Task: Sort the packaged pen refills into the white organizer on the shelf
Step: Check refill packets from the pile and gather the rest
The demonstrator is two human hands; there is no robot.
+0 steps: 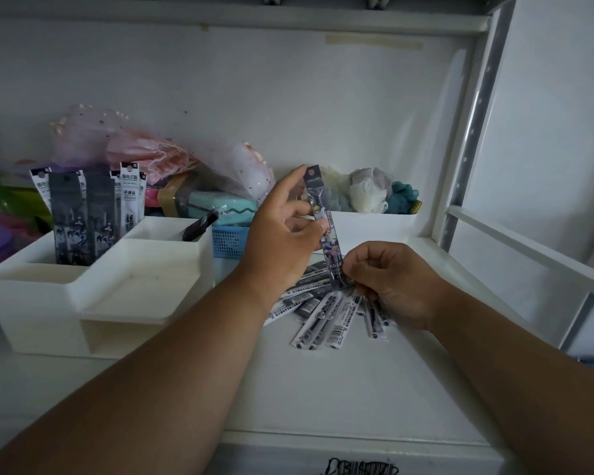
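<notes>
A long dark refill packet (pixel 324 228) stands nearly upright above the shelf. My left hand (pixel 282 234) holds its upper half between thumb and fingers, index finger stretched up beside its top. My right hand (pixel 388 279) pinches its bottom end, fingers curled. Under both hands several more refill packets (pixel 326 317) lie fanned on the white shelf (pixel 323 389). The white organizer (pixel 93 289) stands at the left. Several dark and white packets (pixel 83 217) stand upright in its back left compartment, and a dark item (pixel 199 224) leans in the back right one.
A blue mesh basket (pixel 228 241) and a white bin (pixel 371 228) of soft toys stand behind my hands. Pink netting bags (pixel 144 152) and coloured boxes crowd the back left. A white shelf post (pixel 467 149) and rail (pixel 528 241) close the right side.
</notes>
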